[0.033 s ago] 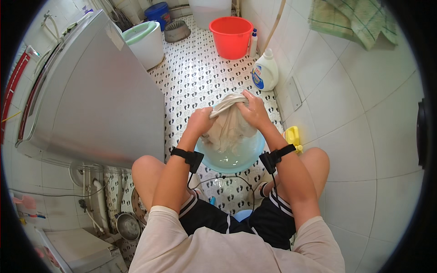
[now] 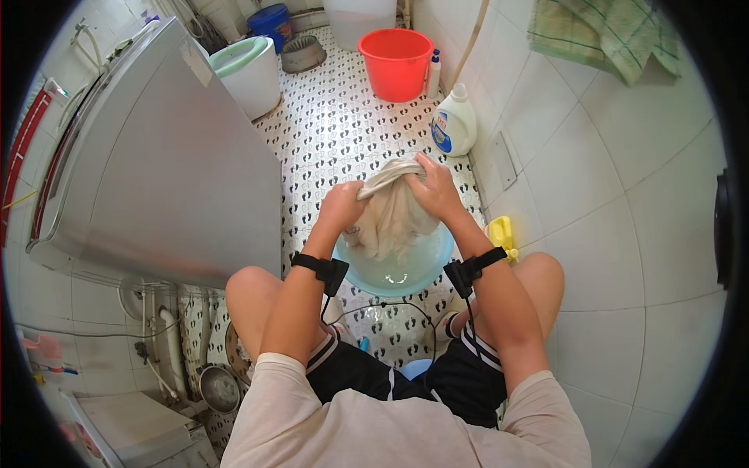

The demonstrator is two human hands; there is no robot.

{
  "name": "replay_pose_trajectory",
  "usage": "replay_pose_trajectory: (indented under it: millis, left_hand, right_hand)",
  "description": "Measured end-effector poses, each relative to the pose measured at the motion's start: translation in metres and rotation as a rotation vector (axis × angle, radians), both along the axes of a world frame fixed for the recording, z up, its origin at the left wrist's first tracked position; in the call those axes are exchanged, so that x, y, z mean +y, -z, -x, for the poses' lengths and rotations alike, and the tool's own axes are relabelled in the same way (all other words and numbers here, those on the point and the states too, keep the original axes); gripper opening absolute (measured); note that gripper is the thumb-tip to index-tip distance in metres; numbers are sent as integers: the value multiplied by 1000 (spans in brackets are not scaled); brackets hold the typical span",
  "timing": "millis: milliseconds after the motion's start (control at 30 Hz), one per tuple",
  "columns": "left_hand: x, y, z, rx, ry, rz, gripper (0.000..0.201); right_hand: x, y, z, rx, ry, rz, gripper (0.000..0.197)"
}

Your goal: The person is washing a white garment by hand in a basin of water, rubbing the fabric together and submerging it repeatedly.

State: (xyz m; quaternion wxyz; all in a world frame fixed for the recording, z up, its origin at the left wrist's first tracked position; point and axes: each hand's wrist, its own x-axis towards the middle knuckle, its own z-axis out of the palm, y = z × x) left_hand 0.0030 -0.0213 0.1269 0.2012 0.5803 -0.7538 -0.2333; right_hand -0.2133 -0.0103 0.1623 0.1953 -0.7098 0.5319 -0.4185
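A wet beige cloth (image 2: 386, 214) is bunched between my two hands, its upper edge pulled into a twisted fold. My left hand (image 2: 342, 204) is closed around the left end of that fold, and my right hand (image 2: 435, 187) grips the right end, a little higher up. Below them a light blue basin (image 2: 394, 292) holds water, and the cloth's lower part hangs down into it. Whether the cloth is a garment cannot be told. Each wrist wears a black strap with a small black box and a cable.
A white detergent bottle (image 2: 454, 123) and a red bucket (image 2: 396, 66) stand beyond the basin. To the right, a yellow bottle (image 2: 502, 235) sits by the tiled wall. A large grey appliance (image 2: 172, 156) takes up the left side. A cable (image 2: 382, 303) crosses between my knees.
My hands and the cloth are almost unchanged. Only the glints on the basin's water differ slightly.
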Motion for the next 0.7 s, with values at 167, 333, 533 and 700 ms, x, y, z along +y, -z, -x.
replay_pose_trajectory:
  millis: [167,333,533,700]
  left_hand:
    - [-7,-29,2,231,15,175,13]
    - [-2,-71,11,445,78,284,14]
    - [2,-96,19,586,81,228,12]
    - [-2,-68,20,451,30,97,15]
  right_hand:
    - [1,-15,-1,-80,47,148,26]
    - [8,-49,-10,-199,40,225,22]
    - [12,-66,-14,-346,1,254,21]
    - [5,-28,-6,-182,33,104,33]
